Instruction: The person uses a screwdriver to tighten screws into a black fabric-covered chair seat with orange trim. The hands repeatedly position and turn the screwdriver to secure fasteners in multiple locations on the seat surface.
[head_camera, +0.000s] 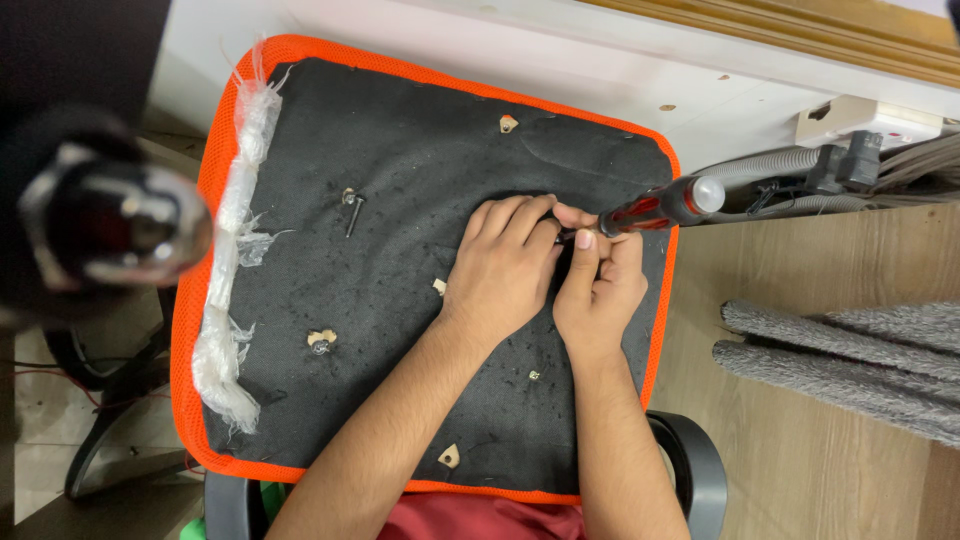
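A chair seat (400, 180) lies upside down, its underside covered in black fabric with an orange mesh rim. My right hand (600, 285) grips a screwdriver (660, 207) with a red and black handle and a clear end, its tip pointing left toward the seat's right middle. My left hand (505, 265) lies flat on the black fabric, fingers curled against the screwdriver's tip, hiding the spot it touches. A loose dark screw (352, 213) rests on the fabric to the left of both hands.
Torn white fabric strip (235, 260) runs along the seat's left edge. Several small holes with wood chips dot the fabric. A blurred black and metal chair part (110, 225) looms at left. Grey hoses (770, 165), a white socket box (870, 120) and a grey mat (850, 350) lie right.
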